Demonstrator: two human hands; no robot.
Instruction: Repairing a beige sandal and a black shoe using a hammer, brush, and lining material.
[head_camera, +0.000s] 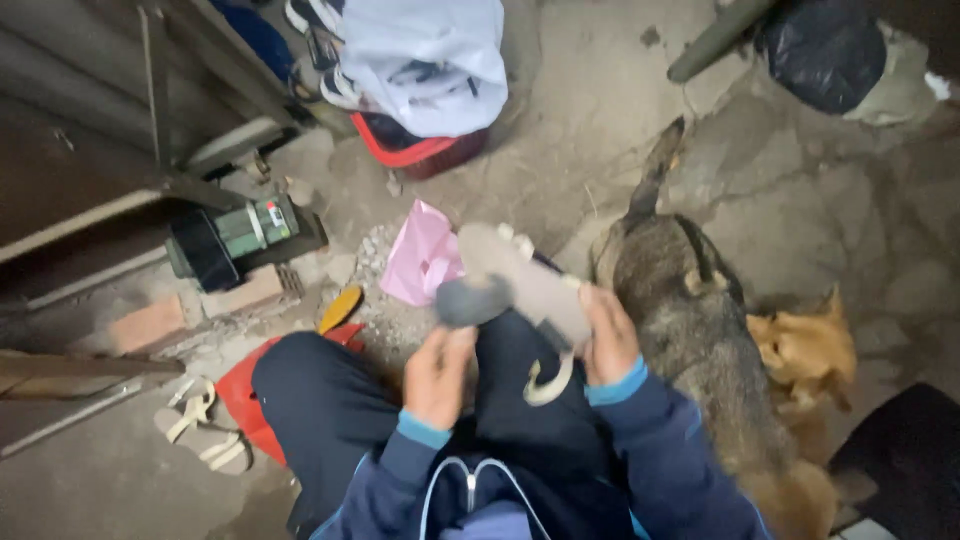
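Note:
I sit with dark trousers and blue sleeves in view. Both hands hold a small grey animal over my lap, blurred, apparently a puppy lying on its back with pale paws up. My left hand grips just below its dark, rounded end. My right hand wraps around the other side of its body. A dark brindled dog stands right beside my right arm, facing away from me.
A tan dog lies beyond the brindled one. On the cracked concrete floor are a pink plastic bag, a red basket under a white bag, a green-black machine, bricks and sandals.

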